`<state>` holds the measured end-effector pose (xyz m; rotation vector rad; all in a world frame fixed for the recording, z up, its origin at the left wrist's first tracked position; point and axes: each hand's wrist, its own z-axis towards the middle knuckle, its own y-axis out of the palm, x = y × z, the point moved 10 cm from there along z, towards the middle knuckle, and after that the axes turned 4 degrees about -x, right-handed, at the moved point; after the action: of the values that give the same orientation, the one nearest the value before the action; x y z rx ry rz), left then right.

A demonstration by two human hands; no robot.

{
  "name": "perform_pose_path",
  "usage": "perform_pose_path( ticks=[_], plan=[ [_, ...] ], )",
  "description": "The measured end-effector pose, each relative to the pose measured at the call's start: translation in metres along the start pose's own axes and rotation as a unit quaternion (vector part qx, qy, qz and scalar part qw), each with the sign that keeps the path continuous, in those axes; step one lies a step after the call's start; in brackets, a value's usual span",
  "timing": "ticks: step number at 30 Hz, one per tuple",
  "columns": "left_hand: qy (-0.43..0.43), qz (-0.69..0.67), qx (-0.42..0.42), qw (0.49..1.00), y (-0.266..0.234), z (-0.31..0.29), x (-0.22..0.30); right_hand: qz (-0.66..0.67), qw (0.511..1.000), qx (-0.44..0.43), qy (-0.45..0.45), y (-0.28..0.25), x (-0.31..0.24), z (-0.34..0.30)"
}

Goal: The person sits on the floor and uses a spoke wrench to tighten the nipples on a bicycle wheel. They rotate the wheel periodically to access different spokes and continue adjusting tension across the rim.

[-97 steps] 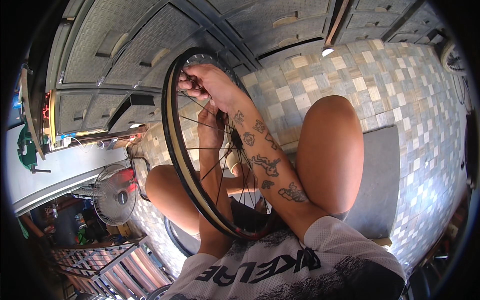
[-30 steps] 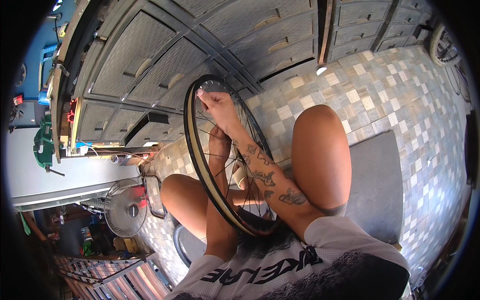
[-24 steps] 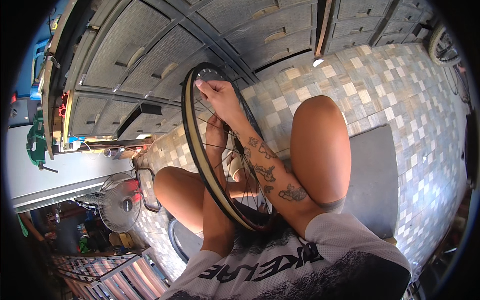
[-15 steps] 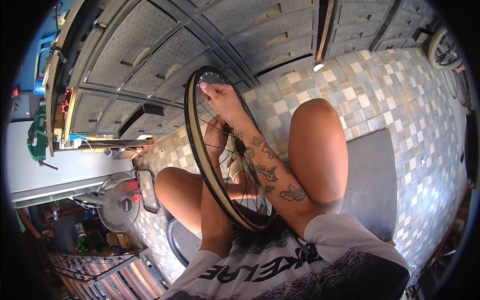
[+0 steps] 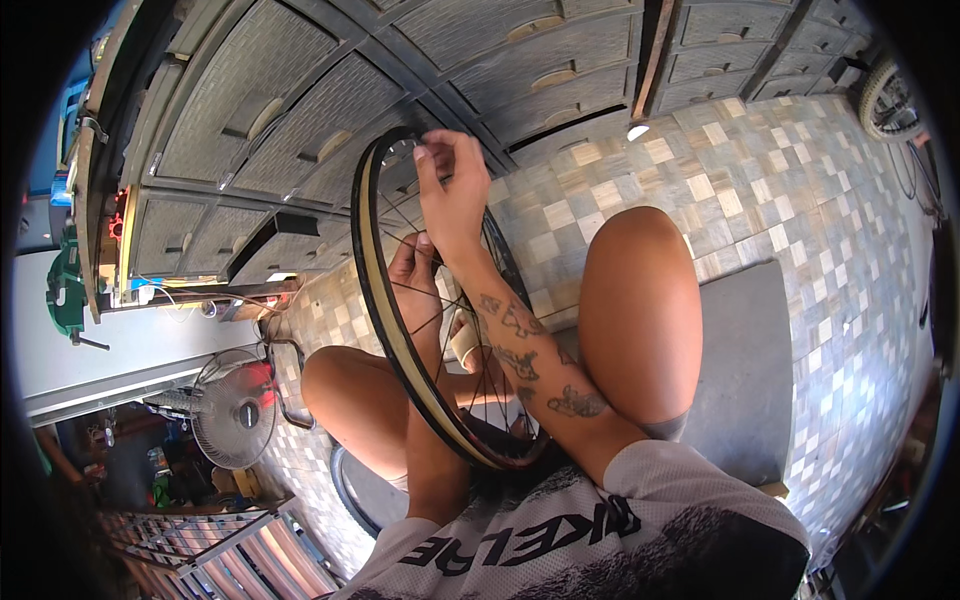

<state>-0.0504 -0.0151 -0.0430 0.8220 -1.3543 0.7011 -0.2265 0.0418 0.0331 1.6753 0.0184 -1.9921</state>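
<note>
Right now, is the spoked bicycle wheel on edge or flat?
On edge: seen from above, the bicycle wheel shows as a narrow oval between the bent knees; exact lean unclear.

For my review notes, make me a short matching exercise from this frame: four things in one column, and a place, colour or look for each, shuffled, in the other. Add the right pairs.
Column one
1. right hand
2. wheel
3. vise
4. fan

Column two
A. green, near the picture's left edge
B. covered by a round wire cage
C. raised near the upper part of a rim, fingers bent
D. black, with a tan band

Right pairs: 1-C, 2-D, 3-A, 4-B
</note>
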Motion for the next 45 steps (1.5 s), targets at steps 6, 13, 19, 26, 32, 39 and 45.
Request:
perform_pose_path(
  ticks=[6,13,19,26,32,39,45],
  plan=[
    [-0.025,-0.037,0.053,0.998,-0.006,0.02,-0.015,0.334,0.878,-0.256,0.23,0.061,0.021,-0.03],
    [-0.13,0.075,0.054,0.987,-0.006,0.038,-0.024,0.297,0.895,-0.208,0.259,0.064,0.053,-0.004],
    [-0.023,0.047,0.117,0.992,-0.006,0.026,-0.016,0.361,0.87,-0.197,0.271,0.064,0.058,-0.008],
    [0.017,0.055,0.088,0.994,-0.005,0.023,-0.009,0.299,0.882,-0.234,0.278,0.07,0.062,-0.008],
    [-0.021,0.041,0.088,0.995,-0.005,0.023,-0.013,0.387,0.825,-0.278,0.305,0.078,0.061,-0.011],
    [-0.018,0.039,0.076,0.996,-0.007,0.022,-0.013,0.383,0.812,-0.297,0.326,0.078,0.059,-0.013],
    [-0.002,0.119,0.068,0.991,-0.006,0.025,-0.009,0.416,0.782,-0.294,0.358,0.081,0.061,-0.015]
  ],
)
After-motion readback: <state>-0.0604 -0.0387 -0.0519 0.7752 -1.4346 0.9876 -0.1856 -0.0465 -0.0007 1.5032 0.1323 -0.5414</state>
